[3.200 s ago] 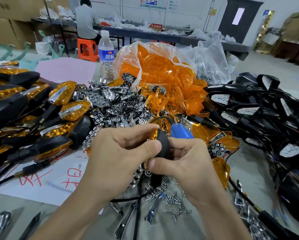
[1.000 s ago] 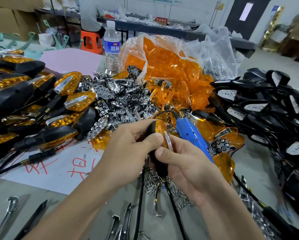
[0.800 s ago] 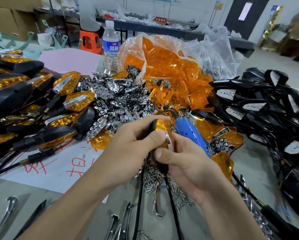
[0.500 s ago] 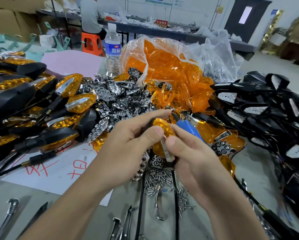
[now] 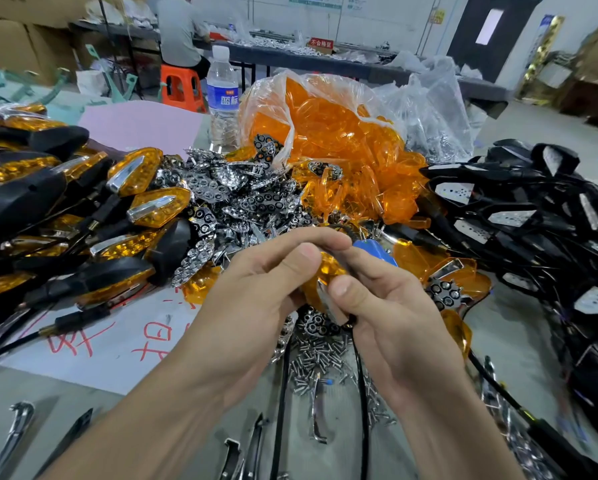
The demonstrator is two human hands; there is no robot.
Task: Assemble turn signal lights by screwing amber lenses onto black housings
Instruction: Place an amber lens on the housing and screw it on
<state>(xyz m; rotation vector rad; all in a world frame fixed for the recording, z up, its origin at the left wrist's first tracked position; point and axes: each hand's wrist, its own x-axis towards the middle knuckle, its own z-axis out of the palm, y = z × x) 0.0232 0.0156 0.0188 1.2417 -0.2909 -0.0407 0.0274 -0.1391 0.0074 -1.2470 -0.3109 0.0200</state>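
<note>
Light [image 5: 328,268]: glossy amber lens with a chrome strip [image 5: 322,295], held between the fingers [image 5: 325,239] of both hands.
Left hand [image 5: 256,296]: thumb and forefinger pinch the far end of the lens.
Right hand [image 5: 394,317]: thumb presses by the strip, fingers curled behind.
Axis: long axis runs away from the person, amber tip far, thin black wire [image 5: 358,375] hanging from the near end.
Below the fingers: small shiny screws [image 5: 321,358] heaped on the grey bench [image 5: 31,386].
Beyond the fingers: blue screwdriver [image 5: 373,249], faceted chrome reflectors [image 5: 242,192], crinkled clear bag [image 5: 325,126] of lenses.
Room: workshop with cardboard boxes.
</note>
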